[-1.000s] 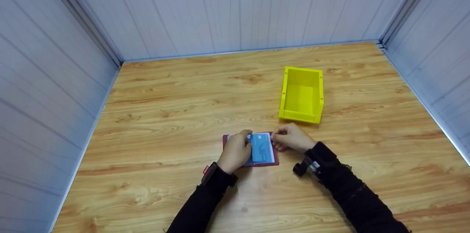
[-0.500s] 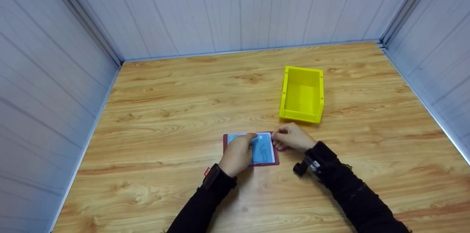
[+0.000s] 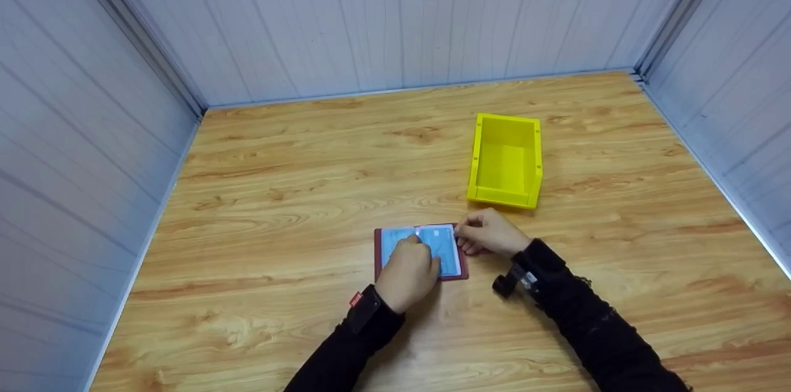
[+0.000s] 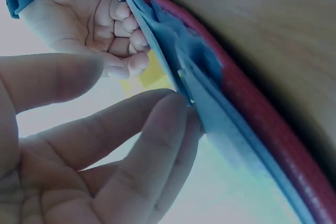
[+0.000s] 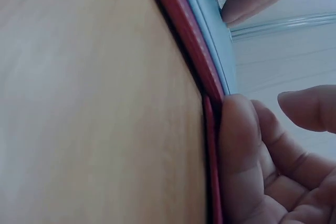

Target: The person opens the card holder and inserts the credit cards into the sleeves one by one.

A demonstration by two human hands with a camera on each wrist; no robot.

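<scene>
An opened dark-red card holder [image 3: 379, 245] lies on the wooden table with clear sleeves and blue cards [image 3: 444, 247] facing up. Over its middle, my left hand [image 3: 408, 277] touches the sleeves near the fold. In the left wrist view, the left fingertips meet the sleeve edges [image 4: 191, 93], while the thumb stays apart. My right hand [image 3: 491, 232] holds the right edge with curled fingers. In the right wrist view, one finger [image 5: 239, 150] lies against the red flap [image 5: 211, 156]. My left hand hides the holder's lower middle.
A yellow plastic bin [image 3: 507, 160] stands behind the right hand. White panel walls [image 3: 395, 15] enclose the back and both sides of the table [image 3: 278, 182].
My left hand has shifted slightly right and toward me, changing from lying over the left sleeve to fingertips at the fold. More of the left sleeve shows. My right hand has barely moved.
</scene>
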